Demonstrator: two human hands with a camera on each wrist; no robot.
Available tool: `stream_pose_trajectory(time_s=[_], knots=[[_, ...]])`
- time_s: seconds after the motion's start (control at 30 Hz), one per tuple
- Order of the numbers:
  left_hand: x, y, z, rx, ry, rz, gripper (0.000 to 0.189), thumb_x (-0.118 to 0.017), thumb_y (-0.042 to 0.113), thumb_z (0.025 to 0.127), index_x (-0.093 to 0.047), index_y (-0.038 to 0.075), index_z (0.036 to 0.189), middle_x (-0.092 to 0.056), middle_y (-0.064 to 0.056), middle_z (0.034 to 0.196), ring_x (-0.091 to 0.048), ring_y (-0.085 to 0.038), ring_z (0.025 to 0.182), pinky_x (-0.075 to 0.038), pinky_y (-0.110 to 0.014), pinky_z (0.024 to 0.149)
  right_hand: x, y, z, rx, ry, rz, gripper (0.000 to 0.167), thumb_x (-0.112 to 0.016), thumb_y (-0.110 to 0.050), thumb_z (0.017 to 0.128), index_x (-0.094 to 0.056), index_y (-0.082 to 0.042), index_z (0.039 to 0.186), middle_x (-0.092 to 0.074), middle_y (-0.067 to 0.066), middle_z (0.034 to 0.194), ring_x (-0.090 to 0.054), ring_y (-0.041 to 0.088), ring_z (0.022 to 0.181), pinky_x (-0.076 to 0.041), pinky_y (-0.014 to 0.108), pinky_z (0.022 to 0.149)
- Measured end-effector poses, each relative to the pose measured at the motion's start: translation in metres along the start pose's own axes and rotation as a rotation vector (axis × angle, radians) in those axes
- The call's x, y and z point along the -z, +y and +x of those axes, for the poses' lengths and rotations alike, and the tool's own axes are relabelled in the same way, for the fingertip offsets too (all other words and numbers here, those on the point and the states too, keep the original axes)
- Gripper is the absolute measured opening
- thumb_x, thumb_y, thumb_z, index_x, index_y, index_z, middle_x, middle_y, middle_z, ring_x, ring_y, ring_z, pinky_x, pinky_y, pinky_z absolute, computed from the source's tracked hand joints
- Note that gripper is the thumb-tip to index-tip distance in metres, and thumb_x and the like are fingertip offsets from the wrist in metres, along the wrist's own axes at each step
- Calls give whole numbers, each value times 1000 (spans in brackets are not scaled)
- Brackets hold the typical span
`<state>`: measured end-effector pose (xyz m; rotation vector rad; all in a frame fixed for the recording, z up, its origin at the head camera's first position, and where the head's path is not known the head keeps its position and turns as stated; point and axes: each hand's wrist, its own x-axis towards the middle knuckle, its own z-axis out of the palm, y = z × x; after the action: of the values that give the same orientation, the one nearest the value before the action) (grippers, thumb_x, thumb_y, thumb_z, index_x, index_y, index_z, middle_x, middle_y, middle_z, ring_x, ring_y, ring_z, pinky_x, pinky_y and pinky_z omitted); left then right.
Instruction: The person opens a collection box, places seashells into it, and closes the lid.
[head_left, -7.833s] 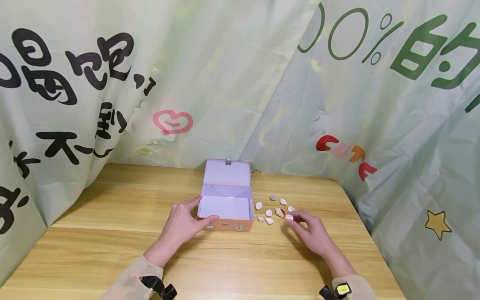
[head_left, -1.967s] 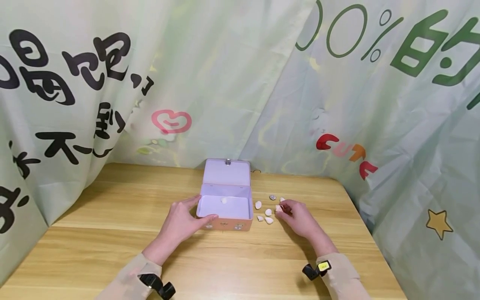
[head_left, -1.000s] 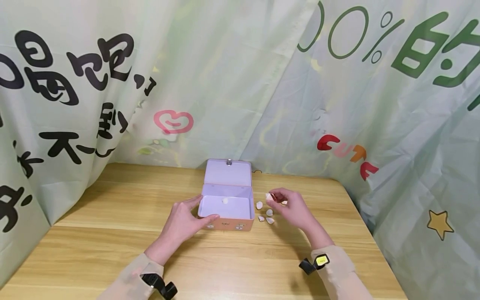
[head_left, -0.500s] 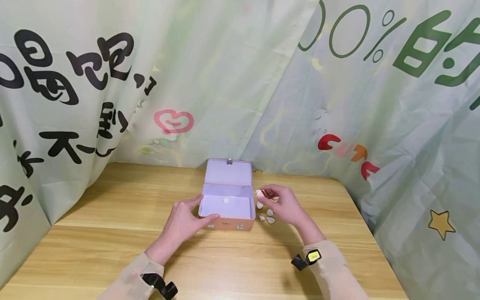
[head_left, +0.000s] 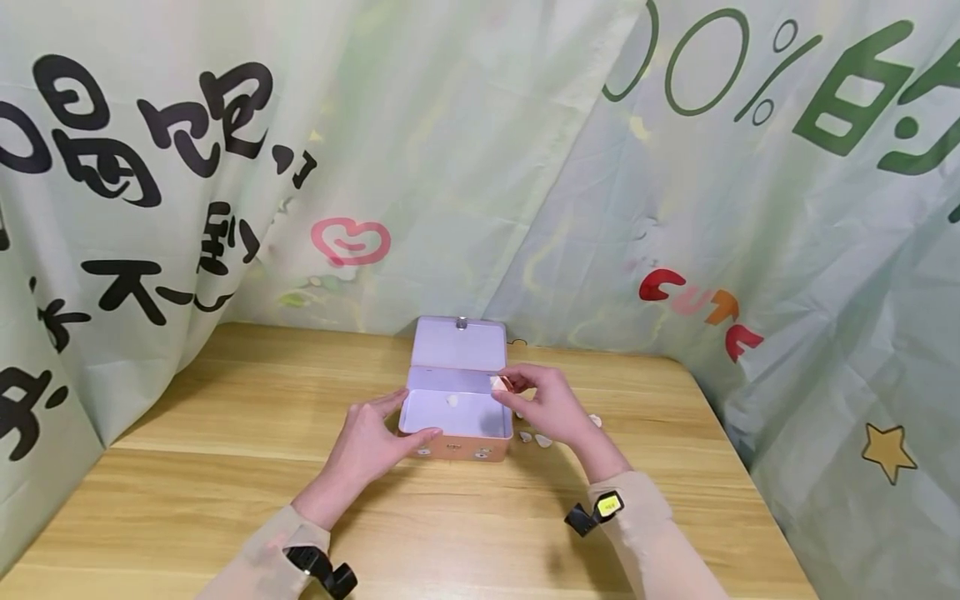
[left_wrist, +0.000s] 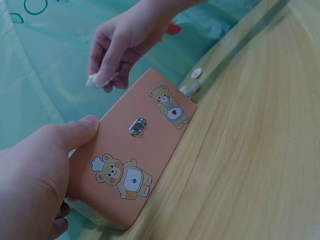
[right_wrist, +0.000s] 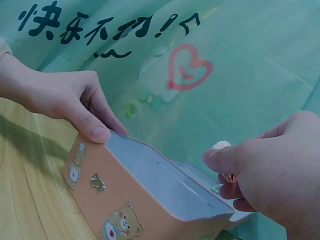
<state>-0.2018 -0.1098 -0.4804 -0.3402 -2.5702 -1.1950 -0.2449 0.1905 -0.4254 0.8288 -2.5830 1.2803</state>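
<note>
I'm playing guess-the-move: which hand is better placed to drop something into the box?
Probably the right hand: it pinches a white piece near the open box, while the left hand grips the box.

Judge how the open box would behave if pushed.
The box, flat and straight-sided, looks stiff. Seemingly thin-walled, it is probably light and may slide on the smooth table. Its low, broad shape makes tipping unlikely.

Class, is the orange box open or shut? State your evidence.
The box is open: its lid is tipped back, baring the lilac inside.
</note>
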Motion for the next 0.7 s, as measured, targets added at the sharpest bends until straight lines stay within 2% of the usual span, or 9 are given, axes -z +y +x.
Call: stream_pose_trajectory(time_s=[0.13, 0.27, 0.43, 0.7], knots=[[0, 0, 0, -10, 10, 4, 97, -92, 62, 74, -65, -5, 139, -61, -33, 134, -34, -2, 44, -42, -28, 45, -7, 0, 4, 22, -14, 3, 17, -82, -14, 96, -79, -9, 112, -71, -3, 93, -68, 16, 89, -60, 45, 83], [-1, 0, 1, -13, 16, 12, 96, -93, 61, 74, -66, -4, 138, -62, -34, 132, -34, -2, 43, -41, -28, 44, -14, -1, 8, 28, -25, 21, 18, -83, -14, 95, -79, -8, 112, -70, -3, 92, -69, 16, 88, -60, 46, 80], [-2, -2, 0, -13, 11, 18, 99, -89, 67, 74, -65, -4, 139, -63, -35, 129, -31, 0, 38, -42, -28, 44, -22, -2, 12, -7, -45, 37, 18, -83, -15, 95, -79, -9, 112, -72, -4, 93, -68, 16, 89, -59, 44, 81], [-3, -4, 0, -31, 18, 28, 100, -87, 71, 74, -67, -3, 138, -63, -32, 131, -40, -3, 44, -42, -29, 46, -36, -1, 21, -53, -83, 64, 19, -83, -16, 95, -79, -11, 113, -73, -3, 94, -68, 17, 89, -58, 46, 82]])
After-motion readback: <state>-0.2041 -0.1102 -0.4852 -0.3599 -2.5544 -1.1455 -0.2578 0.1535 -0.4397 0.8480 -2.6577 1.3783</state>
